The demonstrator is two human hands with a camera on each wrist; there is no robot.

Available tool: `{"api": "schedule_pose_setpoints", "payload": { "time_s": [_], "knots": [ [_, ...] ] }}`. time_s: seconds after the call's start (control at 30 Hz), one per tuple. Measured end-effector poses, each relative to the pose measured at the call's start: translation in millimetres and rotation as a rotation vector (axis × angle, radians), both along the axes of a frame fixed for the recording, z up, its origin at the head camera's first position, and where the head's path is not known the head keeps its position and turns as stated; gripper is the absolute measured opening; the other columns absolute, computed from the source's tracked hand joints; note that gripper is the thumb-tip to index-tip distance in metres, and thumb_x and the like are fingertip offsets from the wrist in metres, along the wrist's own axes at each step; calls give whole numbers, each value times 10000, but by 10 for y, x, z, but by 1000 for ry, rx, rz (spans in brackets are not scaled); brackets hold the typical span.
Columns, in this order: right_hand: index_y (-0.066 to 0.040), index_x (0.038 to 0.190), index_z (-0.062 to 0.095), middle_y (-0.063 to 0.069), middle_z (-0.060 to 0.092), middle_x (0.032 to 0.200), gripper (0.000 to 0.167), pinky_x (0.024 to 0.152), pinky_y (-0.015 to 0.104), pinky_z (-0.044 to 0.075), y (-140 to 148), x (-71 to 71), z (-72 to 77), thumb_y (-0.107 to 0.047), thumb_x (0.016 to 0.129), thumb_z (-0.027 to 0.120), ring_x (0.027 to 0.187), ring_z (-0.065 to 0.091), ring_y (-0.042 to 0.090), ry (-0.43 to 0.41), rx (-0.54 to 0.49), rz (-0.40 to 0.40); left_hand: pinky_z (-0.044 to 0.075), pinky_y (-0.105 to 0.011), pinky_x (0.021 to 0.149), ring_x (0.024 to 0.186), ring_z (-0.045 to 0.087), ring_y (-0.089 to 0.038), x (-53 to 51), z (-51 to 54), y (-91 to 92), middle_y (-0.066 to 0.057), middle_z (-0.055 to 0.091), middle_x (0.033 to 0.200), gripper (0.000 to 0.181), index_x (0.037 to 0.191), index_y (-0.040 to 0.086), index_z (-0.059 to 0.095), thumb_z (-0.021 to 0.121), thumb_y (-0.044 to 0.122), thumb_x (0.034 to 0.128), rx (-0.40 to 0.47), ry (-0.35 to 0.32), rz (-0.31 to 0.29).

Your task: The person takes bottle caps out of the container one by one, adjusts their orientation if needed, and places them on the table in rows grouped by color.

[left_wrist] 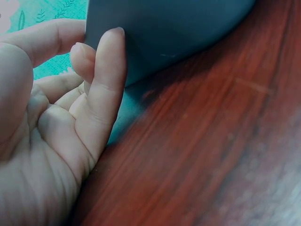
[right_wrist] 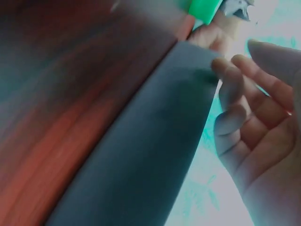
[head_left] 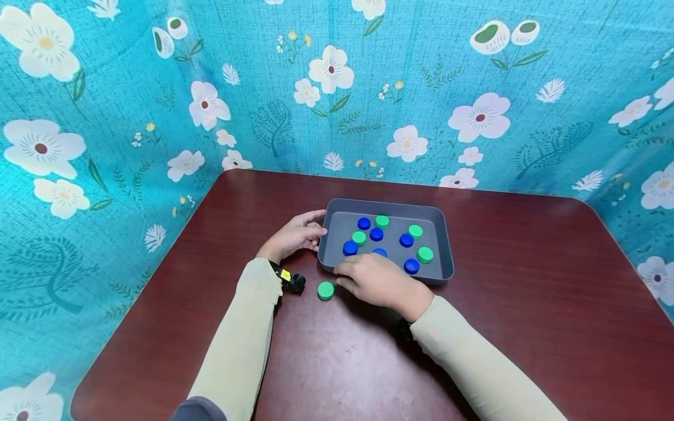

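A dark grey rectangular tray (head_left: 337,221) on the table holds several blue and green bottle caps. At its left wall my left hand (head_left: 292,236) grips the rim; in the left wrist view a finger lies against the outer wall of the tray (left_wrist: 174,35). My right hand (head_left: 383,283) hovers over the near wall, fingers loosely bent, with nothing seen in them. It partly covers a blue cap (head_left: 380,252) in the tray. Outside the tray, just left of that hand, a green cap (head_left: 326,290) lies on the table; the right wrist view is blurred.
The reddish-brown wooden table (head_left: 526,280) extends to both sides of the tray. Behind it and at the sides hangs a turquoise flowered curtain (head_left: 295,134). A black wrist strap with a small camera (head_left: 295,283) sits at the left wrist, close to the loose cap.
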State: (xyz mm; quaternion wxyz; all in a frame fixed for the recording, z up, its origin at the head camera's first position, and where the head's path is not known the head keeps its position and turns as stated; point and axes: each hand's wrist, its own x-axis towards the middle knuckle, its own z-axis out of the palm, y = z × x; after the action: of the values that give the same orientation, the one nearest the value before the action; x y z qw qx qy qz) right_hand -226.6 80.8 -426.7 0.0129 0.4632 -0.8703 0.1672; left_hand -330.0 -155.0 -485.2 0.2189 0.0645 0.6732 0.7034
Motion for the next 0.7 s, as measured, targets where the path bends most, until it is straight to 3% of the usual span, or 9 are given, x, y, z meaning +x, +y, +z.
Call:
{"api": "schedule_pose_setpoints", "payload": {
  "time_s": [0.23, 0.47, 0.7],
  "knots": [
    [-88, 1014, 748, -24, 680, 918, 127, 723, 279, 544, 292, -154, 48, -135, 909, 694, 802, 640, 84, 89, -93, -43, 544, -297, 589, 580, 512, -185, -10, -16, -10, -94, 532, 752, 662, 1514, 127, 339, 633, 44, 926, -6, -7, 2],
    [-96, 976, 745, -63, 633, 827, 105, 608, 247, 495, 588, -253, 48, -117, 874, 732, 666, 548, 31, 146, -96, -125, 545, -302, 597, 594, 513, -192, -23, -12, -12, -102, 532, 764, 673, 1516, 131, 335, 645, 57, 923, -13, -13, 0],
    [-75, 985, 745, -39, 634, 812, 117, 588, 264, 496, 843, -322, 7, -113, 877, 720, 649, 529, 55, 174, -81, -180, 549, -301, 608, 603, 514, -194, -15, -13, -8, -97, 531, 757, 665, 1511, 146, 349, 651, 69, 923, -24, -15, 6]
  ]
}}
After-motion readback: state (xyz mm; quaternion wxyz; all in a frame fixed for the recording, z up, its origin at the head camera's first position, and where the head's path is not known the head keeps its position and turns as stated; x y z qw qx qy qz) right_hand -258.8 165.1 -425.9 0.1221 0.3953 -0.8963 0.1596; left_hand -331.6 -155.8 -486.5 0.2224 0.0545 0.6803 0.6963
